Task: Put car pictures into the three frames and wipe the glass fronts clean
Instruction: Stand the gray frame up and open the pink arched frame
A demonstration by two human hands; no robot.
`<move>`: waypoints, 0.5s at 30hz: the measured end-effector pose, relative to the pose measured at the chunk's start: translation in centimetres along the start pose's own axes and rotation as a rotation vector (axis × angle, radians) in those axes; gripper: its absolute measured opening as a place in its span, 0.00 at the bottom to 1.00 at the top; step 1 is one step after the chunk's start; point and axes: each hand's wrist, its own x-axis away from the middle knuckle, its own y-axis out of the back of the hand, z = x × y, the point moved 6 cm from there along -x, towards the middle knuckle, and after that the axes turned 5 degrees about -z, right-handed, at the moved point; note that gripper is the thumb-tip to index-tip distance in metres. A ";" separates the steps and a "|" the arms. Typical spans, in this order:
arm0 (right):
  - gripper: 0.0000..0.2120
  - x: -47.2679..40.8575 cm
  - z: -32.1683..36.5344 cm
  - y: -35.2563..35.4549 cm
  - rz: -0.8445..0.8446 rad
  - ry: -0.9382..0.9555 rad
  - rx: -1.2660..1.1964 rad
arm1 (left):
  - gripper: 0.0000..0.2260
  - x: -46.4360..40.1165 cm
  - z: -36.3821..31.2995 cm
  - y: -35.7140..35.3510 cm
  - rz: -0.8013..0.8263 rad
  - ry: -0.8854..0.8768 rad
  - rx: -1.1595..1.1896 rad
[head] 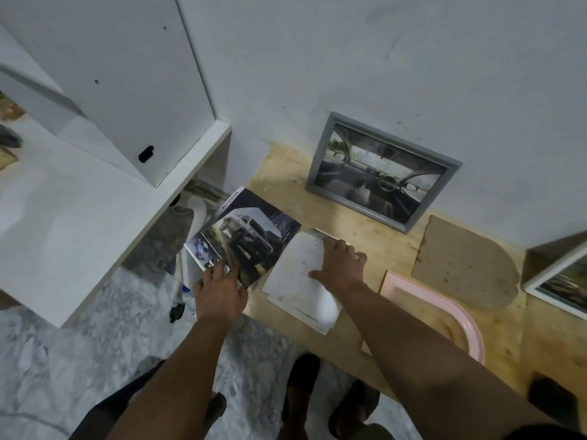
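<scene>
A car brochure (251, 236) with a dark car on its cover lies at the left edge of the wooden board (365, 223). My left hand (220, 293) presses on its near corner with straight fingers. My right hand (340, 265) rests flat on a white sheet (298, 281) that lies face down beside the brochure. A grey frame (382, 171) holding a car-interior picture leans against the wall. A pink frame (444, 312) lies flat under my right forearm. A white frame (559, 281) with a picture shows at the right edge.
A brown backing board (467, 265) with a rounded end lies between the pink and white frames. A white desk (79, 217) and cabinet stand at the left. Under the desk are a bottle (185, 293) and dark objects. My feet stand on grey marbled floor (79, 360).
</scene>
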 end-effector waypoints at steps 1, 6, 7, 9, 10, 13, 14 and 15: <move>0.45 0.0 0.0 -0.1 0.003 0.001 -0.004 | 0.28 0.0 0.0 0.0 0.007 0.001 -0.003; 0.47 -0.2 -0.5 -0.7 0.036 0.004 0.015 | 0.29 0.2 -0.3 0.0 0.010 0.012 -0.001; 0.47 -0.3 -0.4 -0.7 0.027 0.012 0.026 | 0.29 0.2 -0.3 0.0 0.012 0.013 0.001; 0.46 -0.1 -0.1 -0.3 0.006 0.027 0.030 | 0.29 0.2 -0.2 -0.2 0.015 0.015 0.013; 0.46 0.0 0.0 -0.3 0.000 0.029 0.027 | 0.29 0.2 -0.1 -0.3 0.017 0.017 0.021; 0.49 -0.2 -0.2 -0.6 0.025 0.019 0.005 | 0.29 0.3 -0.1 -0.5 0.020 0.028 0.042; 0.50 -0.3 -0.3 -0.8 0.041 0.013 -0.011 | 0.29 0.3 -0.1 -0.5 0.021 0.034 0.044; 0.51 -0.4 -0.4 -0.9 0.053 0.007 -0.028 | 0.29 0.3 -0.1 -0.5 0.017 0.038 0.043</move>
